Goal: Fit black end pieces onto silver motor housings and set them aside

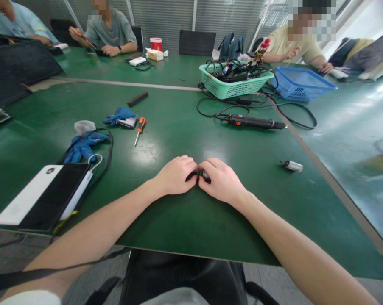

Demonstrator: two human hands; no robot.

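Note:
Near the front of the green table, my left hand [178, 175] and my right hand [221, 180] meet, fingers curled and thumbs almost touching. Between them is a small dark part [205, 174] with a greyish, shiny section at the right-hand end. Both hands grip it; my fingers hide most of it, so its kind is unclear. A small silver cylinder with a black tip [292, 165] lies on its side to the right, apart from my right hand.
An orange-and-black screwdriver [140, 126], blue gloves [82, 148] and a white-and-black phone [40, 197] lie to the left. Further off are a corded black electric screwdriver [255, 122], a green basket of tools [232, 89] and a blue basket [302, 84]. Several people sit around the table.

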